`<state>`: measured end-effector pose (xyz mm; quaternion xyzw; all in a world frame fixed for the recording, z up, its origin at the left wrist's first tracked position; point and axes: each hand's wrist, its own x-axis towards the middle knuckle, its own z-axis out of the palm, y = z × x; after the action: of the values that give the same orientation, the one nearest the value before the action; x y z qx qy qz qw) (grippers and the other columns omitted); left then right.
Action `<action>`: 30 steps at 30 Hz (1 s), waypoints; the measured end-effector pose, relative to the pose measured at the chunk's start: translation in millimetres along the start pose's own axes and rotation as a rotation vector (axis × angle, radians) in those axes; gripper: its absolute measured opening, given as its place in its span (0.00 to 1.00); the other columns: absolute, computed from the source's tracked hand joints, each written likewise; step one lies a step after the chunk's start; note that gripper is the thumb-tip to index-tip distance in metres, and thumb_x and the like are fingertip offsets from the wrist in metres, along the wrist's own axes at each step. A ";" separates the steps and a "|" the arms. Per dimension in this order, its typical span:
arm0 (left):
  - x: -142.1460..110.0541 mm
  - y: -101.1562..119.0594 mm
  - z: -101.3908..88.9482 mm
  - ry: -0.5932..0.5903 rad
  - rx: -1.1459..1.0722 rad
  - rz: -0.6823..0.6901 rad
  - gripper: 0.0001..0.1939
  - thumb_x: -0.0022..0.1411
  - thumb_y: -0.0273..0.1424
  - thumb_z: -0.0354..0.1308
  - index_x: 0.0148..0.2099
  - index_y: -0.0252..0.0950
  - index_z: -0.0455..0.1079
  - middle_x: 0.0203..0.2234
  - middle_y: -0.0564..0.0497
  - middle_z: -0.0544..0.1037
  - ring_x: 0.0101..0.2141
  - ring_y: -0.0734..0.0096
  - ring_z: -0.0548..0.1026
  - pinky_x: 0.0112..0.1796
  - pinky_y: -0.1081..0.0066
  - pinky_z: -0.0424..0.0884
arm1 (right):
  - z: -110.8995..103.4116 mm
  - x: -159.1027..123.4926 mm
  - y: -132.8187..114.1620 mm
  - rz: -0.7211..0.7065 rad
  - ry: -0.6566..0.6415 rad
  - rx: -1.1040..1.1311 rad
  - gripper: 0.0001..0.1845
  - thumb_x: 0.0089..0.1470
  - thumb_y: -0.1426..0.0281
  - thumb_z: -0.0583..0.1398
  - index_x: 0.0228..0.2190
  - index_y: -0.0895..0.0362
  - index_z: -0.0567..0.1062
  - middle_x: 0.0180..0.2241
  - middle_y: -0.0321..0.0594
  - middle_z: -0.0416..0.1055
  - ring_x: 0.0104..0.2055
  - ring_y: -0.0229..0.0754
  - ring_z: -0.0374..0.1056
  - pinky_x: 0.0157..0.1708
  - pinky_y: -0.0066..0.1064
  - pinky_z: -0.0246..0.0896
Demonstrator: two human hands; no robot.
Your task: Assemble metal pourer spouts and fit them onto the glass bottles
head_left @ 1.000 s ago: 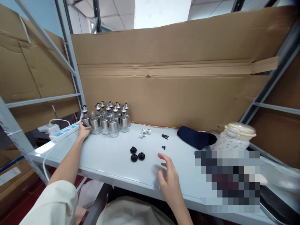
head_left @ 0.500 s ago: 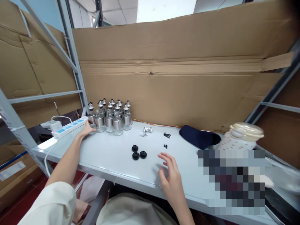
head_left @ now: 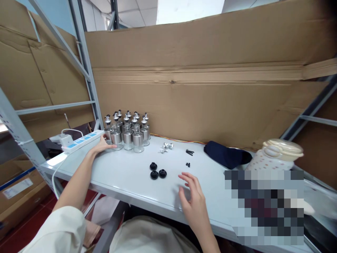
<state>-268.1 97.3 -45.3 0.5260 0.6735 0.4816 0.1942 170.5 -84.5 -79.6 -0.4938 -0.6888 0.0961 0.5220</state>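
On the left of the table [head_left: 126, 182], a cluster of glass dispenser bottles [head_left: 138, 141] with metal sleeves stands upright. Most carry silver pour spouts with black tips; the front ones have bare necks. My left hand [head_left: 103, 144] is against the left side of the cluster, thumb stretched along the front-left bottle's base, some fingers hidden by bottles. Over the table's front right, my right hand [head_left: 193, 196] hovers with fingers apart and nothing in it. Just left of it lie three round black caps [head_left: 154, 174]. Beyond are small black bits [head_left: 187, 164], short black sticks [head_left: 190, 152] and silver spouts [head_left: 165, 147].
A white power strip [head_left: 84, 140] with a plugged-in adapter runs along the left edge. Toward the right lie a dark blue cloth item [head_left: 226, 155] and a spotted container with a cream lid [head_left: 280, 153]. Cardboard [head_left: 197, 105] walls the back; part of the right is pixelated.
My left hand has moved slightly right, and the front bottles stand a little closer to the rear right one. The right hand is nearly still. The view has shifted slightly.
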 end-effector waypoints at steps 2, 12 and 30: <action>-0.1 -0.2 0.9 -0.009 -0.001 0.012 0.55 0.27 0.36 0.76 0.57 0.33 0.52 0.60 0.31 0.59 0.59 0.45 0.63 0.59 0.55 0.61 | -0.1 0.3 -0.3 -0.002 0.000 -0.004 0.15 0.58 0.72 0.50 0.45 0.52 0.70 0.49 0.45 0.66 0.51 0.47 0.67 0.37 0.34 0.71; -0.2 -2.1 21.2 0.080 0.114 0.075 0.57 0.31 0.42 0.73 0.60 0.27 0.51 0.59 0.29 0.56 0.62 0.38 0.54 0.62 0.52 0.53 | 0.0 0.1 -0.5 0.004 -0.016 -0.001 0.14 0.59 0.72 0.50 0.44 0.53 0.70 0.49 0.46 0.67 0.50 0.48 0.67 0.39 0.36 0.71; -21.2 45.0 74.3 0.168 0.508 0.826 0.59 0.47 0.52 0.66 0.68 0.30 0.38 0.66 0.25 0.41 0.67 0.39 0.35 0.61 0.40 0.36 | 0.0 0.3 -2.5 0.012 -0.028 -0.006 0.14 0.59 0.72 0.50 0.44 0.54 0.70 0.49 0.47 0.66 0.50 0.48 0.67 0.37 0.35 0.71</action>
<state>-179.7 110.5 -46.3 0.7393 0.5180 0.3797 -0.2025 169.1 -85.5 -77.7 -0.4983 -0.6934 0.1040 0.5100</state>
